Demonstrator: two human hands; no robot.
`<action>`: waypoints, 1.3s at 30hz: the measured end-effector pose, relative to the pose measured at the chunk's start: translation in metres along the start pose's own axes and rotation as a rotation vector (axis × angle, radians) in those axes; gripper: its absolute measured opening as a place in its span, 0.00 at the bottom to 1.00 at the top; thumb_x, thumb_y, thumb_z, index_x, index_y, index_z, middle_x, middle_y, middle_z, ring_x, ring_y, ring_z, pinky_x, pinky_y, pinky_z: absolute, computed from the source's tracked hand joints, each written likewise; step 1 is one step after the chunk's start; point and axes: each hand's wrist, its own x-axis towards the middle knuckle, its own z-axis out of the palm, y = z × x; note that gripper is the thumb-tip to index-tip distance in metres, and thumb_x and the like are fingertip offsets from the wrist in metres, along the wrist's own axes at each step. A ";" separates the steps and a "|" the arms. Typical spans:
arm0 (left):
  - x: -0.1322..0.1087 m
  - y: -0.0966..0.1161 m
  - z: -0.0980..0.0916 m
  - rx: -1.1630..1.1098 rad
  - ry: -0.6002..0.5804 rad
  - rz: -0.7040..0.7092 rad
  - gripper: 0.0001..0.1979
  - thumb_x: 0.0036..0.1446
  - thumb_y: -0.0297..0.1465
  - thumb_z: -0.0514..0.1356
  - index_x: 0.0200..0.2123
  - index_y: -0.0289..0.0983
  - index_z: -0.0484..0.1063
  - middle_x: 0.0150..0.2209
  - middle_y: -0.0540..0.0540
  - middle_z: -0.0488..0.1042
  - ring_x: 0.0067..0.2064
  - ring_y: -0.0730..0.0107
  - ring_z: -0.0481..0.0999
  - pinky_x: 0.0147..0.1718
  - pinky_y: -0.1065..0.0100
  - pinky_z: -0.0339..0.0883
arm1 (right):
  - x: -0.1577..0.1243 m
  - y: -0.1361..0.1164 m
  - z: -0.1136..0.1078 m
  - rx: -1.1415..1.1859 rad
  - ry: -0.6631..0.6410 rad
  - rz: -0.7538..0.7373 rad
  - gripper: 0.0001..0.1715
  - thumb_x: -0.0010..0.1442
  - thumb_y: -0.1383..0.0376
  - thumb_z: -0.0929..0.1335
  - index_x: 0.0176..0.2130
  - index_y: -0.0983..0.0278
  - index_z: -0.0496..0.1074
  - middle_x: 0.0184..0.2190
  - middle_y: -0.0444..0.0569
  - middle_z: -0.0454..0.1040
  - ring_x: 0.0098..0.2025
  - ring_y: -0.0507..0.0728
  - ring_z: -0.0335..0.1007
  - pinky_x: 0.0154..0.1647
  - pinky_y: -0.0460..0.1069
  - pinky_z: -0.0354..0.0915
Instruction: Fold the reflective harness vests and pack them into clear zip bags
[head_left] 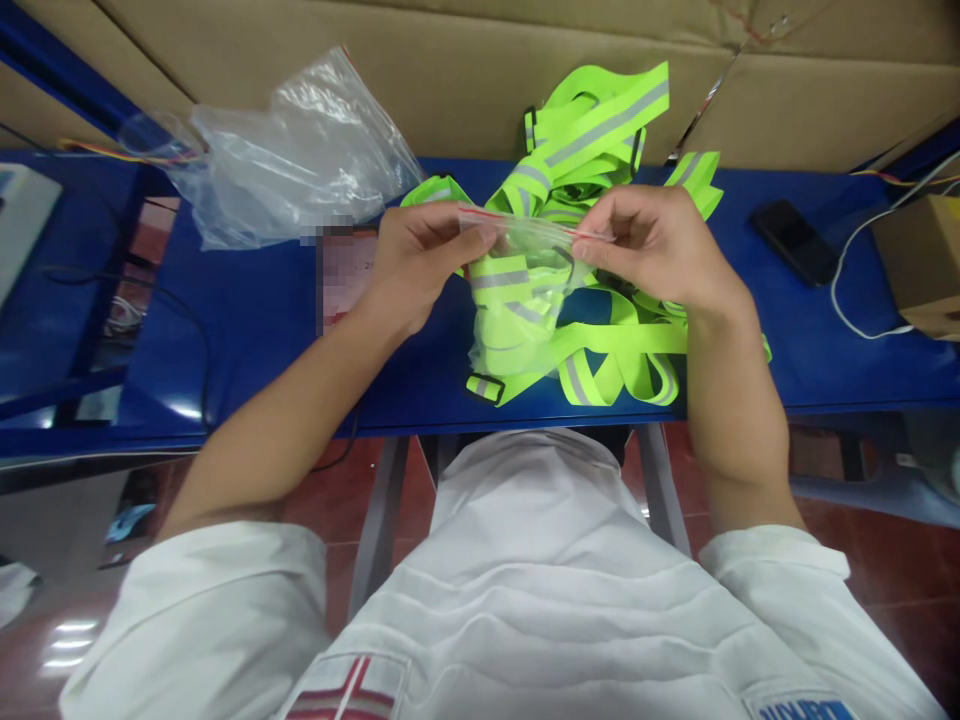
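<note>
A clear zip-lock bag [517,330] with a red line along its top edge hangs between my two hands. My left hand [424,255] pinches the bag's left top corner between thumb and finger. At the right end of the same edge, my right hand [649,240] has its fingers closed on the plastic. Neon yellow-green webbing with a grey reflective stripe shows through the bag, though I cannot tell how much of it lies inside or behind. Around and behind the bag is a heap of reflective straps [607,115] with black buckles, partly hidden by my hands.
Several empty clear bags [300,150] lie at the back left of the blue table [255,340]. A black phone [795,240] and a white cable [844,290] are at the right, beside a cardboard box [926,265]. Brown cardboard [450,80] stands along the back edge.
</note>
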 end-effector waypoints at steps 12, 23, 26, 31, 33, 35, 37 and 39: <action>-0.006 0.000 0.007 0.072 0.027 0.082 0.14 0.57 0.45 0.77 0.39 0.42 0.88 0.34 0.48 0.84 0.33 0.70 0.81 0.29 0.69 0.72 | 0.004 0.001 0.014 -0.090 0.013 -0.020 0.26 0.62 0.41 0.79 0.38 0.60 0.78 0.31 0.46 0.76 0.32 0.55 0.70 0.34 0.54 0.70; -0.008 -0.012 0.008 0.224 0.071 0.195 0.17 0.62 0.51 0.72 0.36 0.43 0.85 0.31 0.51 0.82 0.24 0.77 0.72 0.19 0.71 0.62 | 0.003 -0.004 0.019 -0.226 -0.004 -0.100 0.23 0.67 0.43 0.75 0.40 0.59 0.76 0.36 0.47 0.79 0.36 0.56 0.73 0.44 0.54 0.75; -0.010 -0.011 0.009 0.269 0.038 0.151 0.18 0.64 0.53 0.70 0.38 0.44 0.84 0.33 0.52 0.83 0.26 0.77 0.73 0.21 0.70 0.63 | 0.003 -0.003 0.025 -0.212 0.007 -0.096 0.28 0.67 0.38 0.73 0.41 0.59 0.77 0.37 0.48 0.80 0.39 0.57 0.75 0.46 0.54 0.75; -0.009 -0.007 0.008 0.228 -0.004 0.051 0.23 0.61 0.56 0.71 0.40 0.42 0.83 0.34 0.51 0.83 0.29 0.75 0.74 0.24 0.68 0.66 | 0.004 0.002 0.026 -0.200 0.007 -0.053 0.31 0.64 0.34 0.73 0.41 0.58 0.78 0.37 0.49 0.79 0.39 0.60 0.75 0.45 0.55 0.75; -0.007 -0.006 0.007 0.172 0.002 0.031 0.21 0.57 0.53 0.75 0.38 0.42 0.83 0.36 0.49 0.83 0.29 0.72 0.76 0.22 0.67 0.69 | 0.004 0.004 0.024 -0.183 0.001 -0.042 0.32 0.63 0.33 0.74 0.41 0.57 0.78 0.37 0.49 0.79 0.40 0.60 0.75 0.45 0.56 0.75; -0.005 -0.006 0.006 0.131 0.003 0.012 0.20 0.54 0.51 0.78 0.35 0.41 0.82 0.35 0.47 0.83 0.28 0.69 0.77 0.21 0.66 0.71 | 0.004 0.006 0.023 -0.167 0.001 -0.033 0.32 0.62 0.33 0.74 0.41 0.57 0.78 0.37 0.50 0.79 0.39 0.60 0.74 0.45 0.56 0.75; -0.005 -0.006 0.005 0.126 0.001 -0.002 0.21 0.53 0.50 0.78 0.34 0.41 0.81 0.33 0.47 0.82 0.27 0.70 0.76 0.20 0.66 0.71 | 0.004 0.007 0.022 -0.158 -0.003 -0.031 0.33 0.62 0.32 0.74 0.42 0.58 0.79 0.38 0.50 0.79 0.39 0.60 0.74 0.44 0.56 0.74; -0.007 -0.005 0.004 0.146 0.013 -0.006 0.21 0.53 0.50 0.78 0.33 0.41 0.80 0.32 0.48 0.82 0.26 0.71 0.75 0.21 0.67 0.71 | 0.004 0.007 0.022 -0.163 -0.001 -0.036 0.33 0.62 0.33 0.74 0.43 0.58 0.79 0.37 0.49 0.79 0.40 0.60 0.74 0.44 0.55 0.74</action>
